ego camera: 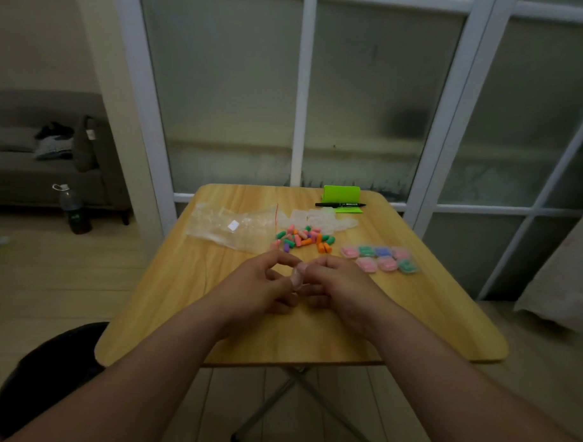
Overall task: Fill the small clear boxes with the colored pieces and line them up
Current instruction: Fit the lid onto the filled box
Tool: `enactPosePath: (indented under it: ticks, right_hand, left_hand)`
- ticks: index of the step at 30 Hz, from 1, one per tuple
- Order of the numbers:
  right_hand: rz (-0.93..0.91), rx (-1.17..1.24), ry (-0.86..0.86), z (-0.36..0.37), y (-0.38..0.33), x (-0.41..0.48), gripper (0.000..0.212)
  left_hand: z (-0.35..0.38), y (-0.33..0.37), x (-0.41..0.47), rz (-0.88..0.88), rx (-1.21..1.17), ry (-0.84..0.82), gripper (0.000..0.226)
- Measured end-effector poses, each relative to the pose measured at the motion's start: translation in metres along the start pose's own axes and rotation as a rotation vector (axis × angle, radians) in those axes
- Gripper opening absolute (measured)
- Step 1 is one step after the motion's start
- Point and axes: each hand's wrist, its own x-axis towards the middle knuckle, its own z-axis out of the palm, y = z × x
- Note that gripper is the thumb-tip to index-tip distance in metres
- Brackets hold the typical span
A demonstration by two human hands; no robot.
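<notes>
I see both hands meeting at the centre of the frame above the wooden table (254, 338). The left hand (262, 284) and right hand (338, 282) have their fingers curled, pinching one small clear box (298, 276) between them. Just above them lies the pile of colored pieces (302, 238). To its right, the filled boxes (379, 259) sit in two touching rows, well in from the table's right edge. A clear plastic bag (230, 224) reaches the left edge. The empty boxes (319, 218), a black pen (340, 204) and a green holder (342, 194) are near the far edge. Bare wood lies below the hands.
</notes>
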Motion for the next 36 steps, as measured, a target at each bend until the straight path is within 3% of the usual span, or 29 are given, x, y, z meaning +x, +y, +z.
enactPosePath:
  ticks: [9,20,29,36]
  right_hand:
    - [-0.033,0.024,0.024,-0.007,0.004,0.001,0.02]
    - [-0.079,-0.076,0.03,-0.01,0.005,0.001,0.028]
    - [-0.019,-0.066,0.124,-0.016,0.001,0.001,0.011]
    - [-0.133,-0.344,0.237,-0.016,0.002,0.004,0.008]
  left_hand:
    - [0.004,0.001,0.009,-0.041,-0.03,-0.003,0.03]
    - [0.006,-0.006,0.014,-0.119,-0.205,0.005,0.03]
    - [0.008,-0.004,0.016,-0.192,-0.369,0.072,0.026]
    - [0.016,-0.006,0.023,-0.246,-0.52,0.093,0.04]
